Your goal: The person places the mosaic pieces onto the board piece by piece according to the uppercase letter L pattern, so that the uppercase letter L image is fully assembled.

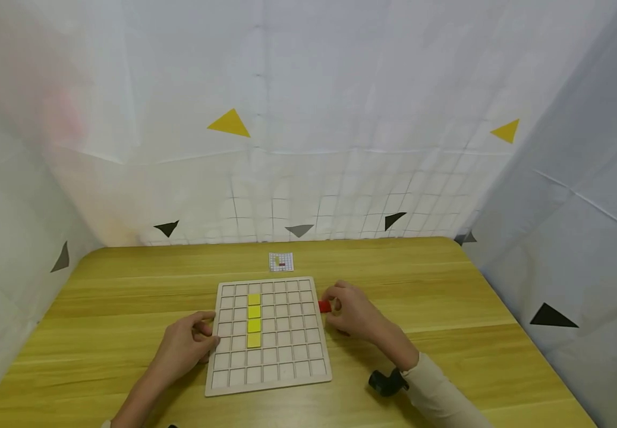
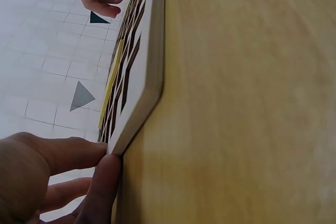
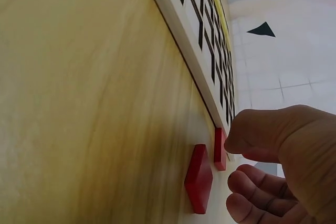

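Note:
A pale wooden grid board (image 1: pixel 284 356) lies flat on the table. Four-sided yellow tiles (image 1: pixel 254 325) fill several cells in one column of it. My left hand (image 1: pixel 185 342) holds the board's left edge; in the left wrist view its thumb and fingertip (image 2: pixel 89 153) meet at that edge. At the opposite edge, my right hand (image 1: pixel 353 312) has its thumb and forefinger about a red tile (image 1: pixel 324 306). The right wrist view shows this red tile (image 3: pixel 219 150) low beside the board, under the thumb (image 3: pixel 244 129), with the other fingers curled. Another red tile (image 3: pixel 199 179) lies nearer on the table.
A small printed grid card (image 1: pixel 281 262) with coloured marks lies behind the board. A black curved object (image 1: pixel 387 382) is by my right sleeve. White sheeting (image 1: pixel 340 178) with triangles closes in the back and sides of the wooden table (image 1: pixel 421 279).

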Tool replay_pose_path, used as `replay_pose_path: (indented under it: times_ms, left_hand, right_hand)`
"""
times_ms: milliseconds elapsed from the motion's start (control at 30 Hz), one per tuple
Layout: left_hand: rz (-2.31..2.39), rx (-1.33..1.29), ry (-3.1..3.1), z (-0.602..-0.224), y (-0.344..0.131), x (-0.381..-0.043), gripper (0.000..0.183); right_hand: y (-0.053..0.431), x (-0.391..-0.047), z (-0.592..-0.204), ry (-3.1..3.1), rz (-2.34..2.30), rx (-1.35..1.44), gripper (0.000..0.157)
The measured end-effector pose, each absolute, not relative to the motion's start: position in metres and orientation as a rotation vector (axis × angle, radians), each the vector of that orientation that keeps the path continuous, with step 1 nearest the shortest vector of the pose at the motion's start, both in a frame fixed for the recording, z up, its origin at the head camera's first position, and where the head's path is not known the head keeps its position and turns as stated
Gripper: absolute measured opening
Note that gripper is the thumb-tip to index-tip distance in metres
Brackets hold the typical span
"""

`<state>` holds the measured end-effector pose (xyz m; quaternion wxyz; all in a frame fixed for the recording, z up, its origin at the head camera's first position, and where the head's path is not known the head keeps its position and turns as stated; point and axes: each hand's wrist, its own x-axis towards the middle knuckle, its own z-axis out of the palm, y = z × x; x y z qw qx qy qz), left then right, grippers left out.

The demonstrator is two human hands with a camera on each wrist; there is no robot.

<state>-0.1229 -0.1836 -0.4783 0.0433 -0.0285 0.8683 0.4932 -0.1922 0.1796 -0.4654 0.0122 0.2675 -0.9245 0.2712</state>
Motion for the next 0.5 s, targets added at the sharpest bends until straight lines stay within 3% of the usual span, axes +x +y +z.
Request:
replay_pose_path:
  times_ms: [500]
  left_hand:
    - [1.506, -0.098, 2.659, -0.478, -0.183, -0.123, 0.052]
  right_hand:
    - [0.173, -0.204, -0.474, -2.894, 0.825, 0.851, 0.025]
